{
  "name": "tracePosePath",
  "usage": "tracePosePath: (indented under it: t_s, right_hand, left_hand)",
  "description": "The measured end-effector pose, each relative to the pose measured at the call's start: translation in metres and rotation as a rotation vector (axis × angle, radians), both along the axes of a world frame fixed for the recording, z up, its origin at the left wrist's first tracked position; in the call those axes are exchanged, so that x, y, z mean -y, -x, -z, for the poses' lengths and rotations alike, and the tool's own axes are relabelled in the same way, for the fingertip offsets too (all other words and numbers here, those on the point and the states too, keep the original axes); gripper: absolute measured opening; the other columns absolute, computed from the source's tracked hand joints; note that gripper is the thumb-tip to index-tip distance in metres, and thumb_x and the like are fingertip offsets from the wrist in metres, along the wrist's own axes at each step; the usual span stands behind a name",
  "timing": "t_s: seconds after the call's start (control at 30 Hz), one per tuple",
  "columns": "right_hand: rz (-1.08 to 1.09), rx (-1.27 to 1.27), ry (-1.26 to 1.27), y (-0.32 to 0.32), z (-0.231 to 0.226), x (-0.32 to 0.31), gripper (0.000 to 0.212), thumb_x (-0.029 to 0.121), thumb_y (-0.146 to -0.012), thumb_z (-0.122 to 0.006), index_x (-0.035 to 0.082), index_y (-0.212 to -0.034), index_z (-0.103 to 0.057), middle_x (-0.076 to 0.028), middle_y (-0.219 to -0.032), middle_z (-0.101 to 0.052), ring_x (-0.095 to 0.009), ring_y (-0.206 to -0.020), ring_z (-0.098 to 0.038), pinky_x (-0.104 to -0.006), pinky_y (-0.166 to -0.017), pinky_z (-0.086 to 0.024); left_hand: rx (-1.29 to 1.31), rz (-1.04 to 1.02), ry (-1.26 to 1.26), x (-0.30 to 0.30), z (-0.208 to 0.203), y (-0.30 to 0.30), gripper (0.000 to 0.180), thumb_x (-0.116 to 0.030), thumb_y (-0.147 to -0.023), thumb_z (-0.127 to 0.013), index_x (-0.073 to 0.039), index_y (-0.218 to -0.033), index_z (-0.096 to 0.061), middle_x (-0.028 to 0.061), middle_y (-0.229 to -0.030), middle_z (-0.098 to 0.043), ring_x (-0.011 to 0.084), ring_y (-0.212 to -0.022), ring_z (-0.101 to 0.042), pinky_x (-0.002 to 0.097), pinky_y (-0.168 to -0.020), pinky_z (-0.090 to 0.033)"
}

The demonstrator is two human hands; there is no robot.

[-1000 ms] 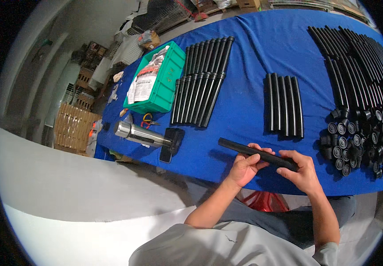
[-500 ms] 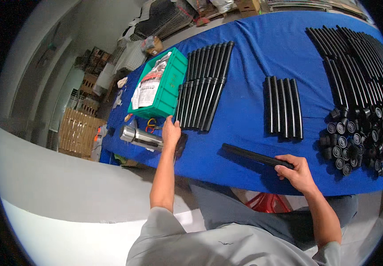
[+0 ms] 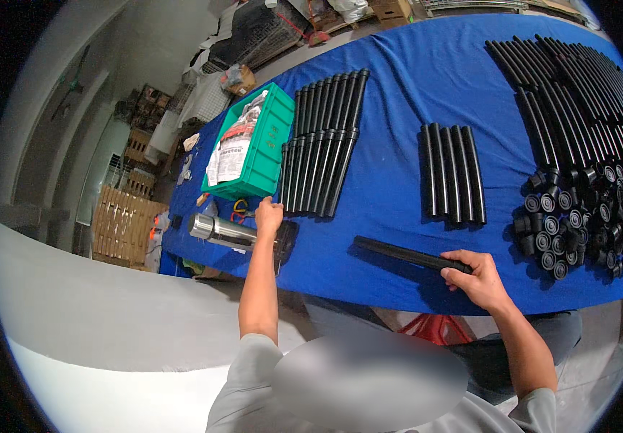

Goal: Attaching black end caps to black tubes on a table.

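Note:
My right hand (image 3: 479,280) grips one end of a black tube (image 3: 405,252), held at a slant just above the blue cloth near the table's front edge. My left hand (image 3: 269,215) is at the near end of a block of black capped tubes (image 3: 319,173), by the green crate's corner. Its fingers are bent together; whatever is in them is hidden. Beside it lie scissors (image 3: 238,210) with yellow and red handles. A steel thermos flask (image 3: 219,230) lies by my left wrist, and a dark flat object (image 3: 287,239) shows next to it.
A green crate (image 3: 272,144) with newspaper inside stands at the left. Several black tubes (image 3: 454,173) lie side by side right of the middle. At the right are many more tubes (image 3: 578,101), with a heap of black round caps (image 3: 560,231) nearer. A red stool (image 3: 438,329) is under the table edge.
My left hand has drawn slightly back and left, its fingers now more bent. My right hand keeps the tube in nearly the same place. The whole view has shifted a little.

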State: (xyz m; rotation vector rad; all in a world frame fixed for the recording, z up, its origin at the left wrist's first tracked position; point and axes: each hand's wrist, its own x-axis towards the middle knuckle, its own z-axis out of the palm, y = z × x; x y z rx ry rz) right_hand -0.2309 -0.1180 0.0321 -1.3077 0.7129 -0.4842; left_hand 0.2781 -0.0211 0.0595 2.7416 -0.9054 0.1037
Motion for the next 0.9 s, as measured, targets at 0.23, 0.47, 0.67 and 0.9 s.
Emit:
tracePosePath:
  t_s: [0.23,0.47,0.67,0.9]
  right_hand:
    - [0.0,-0.012,-0.005,0.0,-0.005,0.0,0.035,0.014,-0.086,-0.071,-0.007,-0.114,-0.067,-0.005,-0.076,-0.068,-0.009,-0.065,-0.062,-0.026,-0.06,-0.052]
    - [-0.007,-0.013,0.001,0.003,0.001,0.0,0.034,0.013,-0.086,-0.071,-0.007,-0.113,-0.068,-0.005,-0.075,-0.068,-0.009,-0.064,-0.062,-0.0264,-0.06,-0.052]
    - [-0.027,-0.022,0.063,-0.001,-0.005,-0.001,0.032,0.013,-0.085,-0.071,-0.008,-0.11,-0.068,-0.006,-0.074,-0.068,-0.009,-0.062,-0.062,-0.0266,-0.058,-0.051]
    - [-0.035,-0.036,0.05,0.001,-0.005,0.0,0.032,0.013,-0.086,-0.07,-0.007,-0.11,-0.068,-0.007,-0.074,-0.068,-0.01,-0.064,-0.064,-0.0265,-0.059,-0.052]
  left_hand:
    - [-0.081,-0.033,-0.033,0.007,-0.007,0.007,0.052,-0.023,-0.084,-0.067,0.007,-0.126,-0.059,0.0269,-0.124,-0.063,0.0378,-0.118,-0.06,0.0411,-0.102,-0.045]
    - [0.171,0.776,0.249,0.077,-0.017,0.086,0.046,-0.022,-0.089,-0.066,-0.012,-0.133,-0.058,0.0247,-0.146,-0.045,0.0409,-0.136,-0.041,0.0455,-0.114,-0.032]
    - [0.285,1.072,-0.086,0.147,0.011,0.107,0.043,-0.035,-0.093,-0.061,-0.027,-0.135,-0.06,0.0184,-0.158,-0.029,0.0387,-0.147,-0.023,0.0517,-0.119,-0.021]
    - [0.121,0.847,-0.065,0.157,0.033,0.092,0.043,-0.037,-0.09,-0.059,-0.028,-0.133,-0.061,0.0167,-0.16,-0.026,0.0379,-0.148,-0.021,0.0566,-0.119,-0.017]
